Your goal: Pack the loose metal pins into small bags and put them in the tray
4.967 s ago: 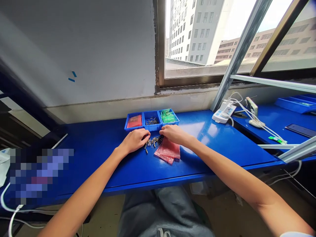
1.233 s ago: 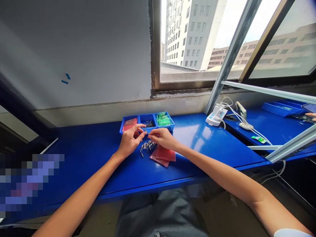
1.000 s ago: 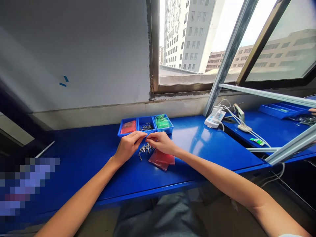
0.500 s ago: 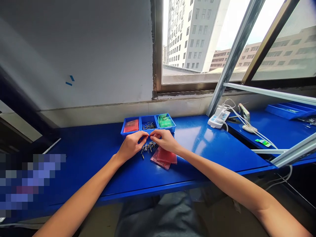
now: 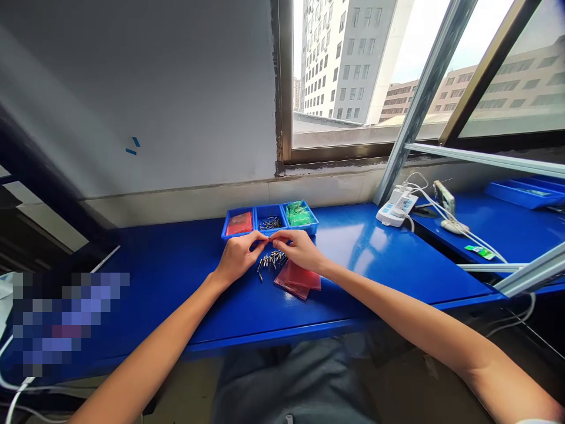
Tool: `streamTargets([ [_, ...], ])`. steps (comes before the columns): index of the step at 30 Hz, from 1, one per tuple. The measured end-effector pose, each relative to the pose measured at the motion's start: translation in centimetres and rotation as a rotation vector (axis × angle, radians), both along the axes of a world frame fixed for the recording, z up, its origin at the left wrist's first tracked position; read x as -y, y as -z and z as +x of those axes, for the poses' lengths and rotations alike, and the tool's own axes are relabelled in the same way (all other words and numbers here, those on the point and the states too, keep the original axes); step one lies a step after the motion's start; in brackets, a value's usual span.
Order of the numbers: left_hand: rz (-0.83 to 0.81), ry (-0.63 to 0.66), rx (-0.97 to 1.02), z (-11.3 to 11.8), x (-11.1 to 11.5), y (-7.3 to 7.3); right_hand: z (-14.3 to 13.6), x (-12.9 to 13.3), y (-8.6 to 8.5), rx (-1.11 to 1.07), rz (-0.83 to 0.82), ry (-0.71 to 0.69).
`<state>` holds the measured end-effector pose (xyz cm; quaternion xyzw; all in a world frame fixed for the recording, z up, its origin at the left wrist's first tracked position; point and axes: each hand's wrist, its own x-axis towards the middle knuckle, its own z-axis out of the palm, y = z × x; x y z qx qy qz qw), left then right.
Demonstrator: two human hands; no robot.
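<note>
My left hand (image 5: 241, 253) and my right hand (image 5: 300, 247) meet fingertip to fingertip above the blue table, just in front of the bins. Each is closed in a pinch; whatever lies between the fingertips is too small to name. Below them a pile of small metal pin-like parts (image 5: 267, 259) is spread on the table. Partly under my right hand, flat red plastic bags (image 5: 296, 282) overlap one another. Three joined blue bins (image 5: 226, 234) stand behind: red bags (image 5: 239, 222) at left, more metal parts (image 5: 270, 223) in the middle, green bags (image 5: 299, 214) at right.
A white power strip (image 5: 396, 210) with plugged-in cables stands at the right, beside a metal frame post (image 5: 424, 100). Past a gap, a second blue table holds a phone (image 5: 444, 197), a green packet (image 5: 480, 252) and blue trays (image 5: 521, 194). Wall and window stand behind.
The whole view has shifted slightly to the right and tilted a little. Both hands stay pinched together over the metal parts, with only a slight change in the fingertips.
</note>
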<state>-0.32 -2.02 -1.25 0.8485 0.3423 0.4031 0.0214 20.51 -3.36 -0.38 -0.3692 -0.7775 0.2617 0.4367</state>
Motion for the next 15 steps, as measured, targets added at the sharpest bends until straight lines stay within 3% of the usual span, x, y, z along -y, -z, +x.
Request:
streamTargets([
  [7,0.029,-0.053,-0.060,0.0,-0.2,-0.1,-0.2,-0.1,0.3,0.037,0.072,0.020],
  [15,-0.039,0.019,-0.074,0.2,-0.1,-0.1,-0.1,-0.8,1.4,0.125,0.196,0.111],
])
